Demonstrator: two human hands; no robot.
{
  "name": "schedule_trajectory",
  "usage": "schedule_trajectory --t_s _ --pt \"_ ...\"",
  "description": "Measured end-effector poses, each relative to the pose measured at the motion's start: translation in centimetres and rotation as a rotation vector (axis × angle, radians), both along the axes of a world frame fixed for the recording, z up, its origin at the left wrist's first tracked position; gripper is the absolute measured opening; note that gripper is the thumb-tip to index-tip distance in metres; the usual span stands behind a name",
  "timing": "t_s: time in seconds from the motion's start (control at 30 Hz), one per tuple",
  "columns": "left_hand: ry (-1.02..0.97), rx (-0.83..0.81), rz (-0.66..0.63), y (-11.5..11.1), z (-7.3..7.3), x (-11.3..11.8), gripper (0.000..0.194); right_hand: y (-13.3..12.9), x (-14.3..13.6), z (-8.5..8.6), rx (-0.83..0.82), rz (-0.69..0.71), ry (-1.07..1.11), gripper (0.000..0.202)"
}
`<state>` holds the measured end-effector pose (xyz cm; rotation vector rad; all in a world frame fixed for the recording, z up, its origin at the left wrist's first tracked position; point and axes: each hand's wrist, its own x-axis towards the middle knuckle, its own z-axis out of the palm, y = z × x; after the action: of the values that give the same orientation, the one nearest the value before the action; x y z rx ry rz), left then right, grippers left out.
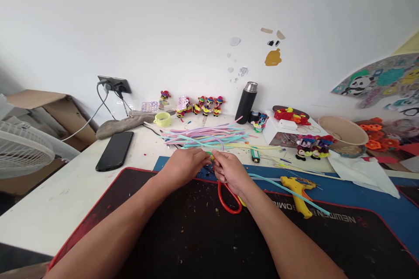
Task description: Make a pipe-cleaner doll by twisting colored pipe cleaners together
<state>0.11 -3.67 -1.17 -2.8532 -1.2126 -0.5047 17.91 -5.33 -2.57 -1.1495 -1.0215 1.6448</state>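
Note:
My left hand (189,165) and my right hand (229,170) meet over the far edge of the black mat (196,235). The fingers of both are closed on a small green and yellow piece, mostly hidden between them. Red-handled scissors (233,212) hang or lie at my right hand, their blades out of sight; whether the hand holds them is unclear. Beyond the hands is a pile of pastel pipe cleaners (206,134). To the right, a light blue pipe cleaner (278,186) crosses a yellow glue gun (297,194).
Left are a phone (114,151), a fan (24,150) and a tape roll (163,119). Several small figures (207,105) and a black flask (246,103) stand along the wall. A white box (271,133), beige bowl (343,130) and white tissue (360,172) are right.

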Motion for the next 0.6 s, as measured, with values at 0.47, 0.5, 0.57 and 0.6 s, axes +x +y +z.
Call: schedule_trajectory --t_s 0.47,0.5,0.57,0.6 --pt "-0.019 -0.107 -0.034 -0.24 0.14 -0.37 0.019 -0.1 -0.08 -0.16 -0.001 0.083 -0.008 0.053" --pt "-0.073 -0.128 -0.025 -0.29 0.16 -0.37 0.021 -0.1 -0.02 -0.05 0.018 0.081 -0.015 0.053" --pt "-0.199 -0.202 -0.015 -0.45 0.35 -0.35 0.027 -0.11 0.06 0.06 0.085 0.065 -0.07 0.054" --pt "-0.267 -0.256 -0.01 -0.54 0.49 -0.32 0.031 -0.12 0.1 0.04 0.132 0.06 -0.113 0.053"
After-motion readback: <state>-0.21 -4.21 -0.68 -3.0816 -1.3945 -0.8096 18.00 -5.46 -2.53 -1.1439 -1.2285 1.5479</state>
